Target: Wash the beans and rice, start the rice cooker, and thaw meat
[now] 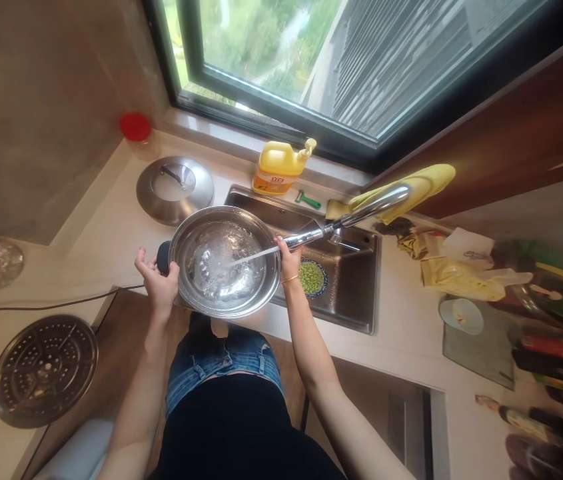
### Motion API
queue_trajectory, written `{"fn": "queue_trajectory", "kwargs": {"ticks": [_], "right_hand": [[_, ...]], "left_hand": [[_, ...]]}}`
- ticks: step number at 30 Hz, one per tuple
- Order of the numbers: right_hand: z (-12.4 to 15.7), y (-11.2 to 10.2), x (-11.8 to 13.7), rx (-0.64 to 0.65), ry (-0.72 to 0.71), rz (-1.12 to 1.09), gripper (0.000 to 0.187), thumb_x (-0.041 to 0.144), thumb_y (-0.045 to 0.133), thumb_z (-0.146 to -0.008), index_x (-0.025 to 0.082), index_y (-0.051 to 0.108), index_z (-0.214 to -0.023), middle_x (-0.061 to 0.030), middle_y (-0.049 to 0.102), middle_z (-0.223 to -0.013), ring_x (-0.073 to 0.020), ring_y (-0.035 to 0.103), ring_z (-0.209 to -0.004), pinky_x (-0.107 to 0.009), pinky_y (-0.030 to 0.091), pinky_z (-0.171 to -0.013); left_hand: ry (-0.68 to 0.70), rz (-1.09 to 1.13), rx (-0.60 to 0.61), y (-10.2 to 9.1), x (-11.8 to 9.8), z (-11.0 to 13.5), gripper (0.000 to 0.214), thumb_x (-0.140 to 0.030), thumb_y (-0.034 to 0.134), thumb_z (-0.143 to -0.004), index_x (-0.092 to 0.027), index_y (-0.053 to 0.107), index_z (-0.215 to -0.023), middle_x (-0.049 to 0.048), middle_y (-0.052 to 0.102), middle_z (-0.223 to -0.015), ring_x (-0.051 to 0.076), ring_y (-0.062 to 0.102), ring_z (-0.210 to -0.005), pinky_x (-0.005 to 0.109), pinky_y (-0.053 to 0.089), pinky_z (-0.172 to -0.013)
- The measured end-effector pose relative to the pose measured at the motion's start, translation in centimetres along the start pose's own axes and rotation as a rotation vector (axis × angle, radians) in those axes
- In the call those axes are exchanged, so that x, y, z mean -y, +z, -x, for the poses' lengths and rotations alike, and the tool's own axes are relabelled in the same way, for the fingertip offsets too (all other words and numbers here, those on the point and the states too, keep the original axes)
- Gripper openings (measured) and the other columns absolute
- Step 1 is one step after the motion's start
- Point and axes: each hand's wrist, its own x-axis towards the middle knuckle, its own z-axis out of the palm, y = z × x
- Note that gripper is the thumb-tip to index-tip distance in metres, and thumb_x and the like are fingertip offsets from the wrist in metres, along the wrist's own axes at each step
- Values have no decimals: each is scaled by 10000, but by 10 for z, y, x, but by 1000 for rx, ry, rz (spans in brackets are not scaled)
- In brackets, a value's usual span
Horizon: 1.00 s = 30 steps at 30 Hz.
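Steel pot (264, 287) is between our two hands, mouth up, with water inside. Our left grip (160, 280) is partly closed about its black handle (163, 257), thumb against the pot's side and fingers loosely curled. Our right grip (290, 260) is partly curled at the opposite rim, right beside the tip of the faucet (311, 237); we cannot tell whether its fingers bear on the rim, the spout or both. A stream (254, 256) runs from the spout into the pot.

The pot's near side overlaps the front edge of the surface (106, 227) in our view. Its far left rim is close to the steel lid (134, 190), so room is tight there; beyond our left fingers, the surface lies open towards the wall. On our right, the sink (356, 293) has bare floor beyond a patterned plate of green pieces (312, 278). A yellow jug (276, 160) and green peeler (308, 199) line the sink's far edge. Further left is a perforated tray (44, 370).
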Motion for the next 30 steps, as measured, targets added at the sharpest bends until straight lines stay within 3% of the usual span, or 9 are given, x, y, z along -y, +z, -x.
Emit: {"fn": "queue_trajectory", "kwargs": {"ticks": [15, 21, 30], "right_hand": [[1, 1, 5, -3, 11, -49, 426, 370, 791, -664, 227, 491, -930, 74, 647, -816, -114, 642, -770, -293, 525, -819], [-1, -2, 3, -9, 28, -27, 452, 364, 803, -662, 227, 496, -963, 69, 655, -816, -126, 655, -779, -301, 528, -815], [1, 0, 6, 4, 27, -28, 418, 365, 792, -663, 218, 532, -955, 66, 666, -804, -128, 655, -783, -319, 522, -846]], "left_hand": [[71, -17, 5, 1, 3, 0, 754, -181, 627, -753, -128, 272, -1416, 184, 591, -1163, 241, 659, -1114, 402, 533, -980], [39, -15, 15, 1, -1, 2, 775, -194, 637, -755, -138, 268, -1434, 193, 583, -1195, 228, 687, -1030, 410, 538, -961], [45, 0, 13, 2, -4, 3, 776, -170, 632, -750, -125, 271, -1436, 208, 570, -1214, 244, 643, -1135, 415, 511, -1002]]}}
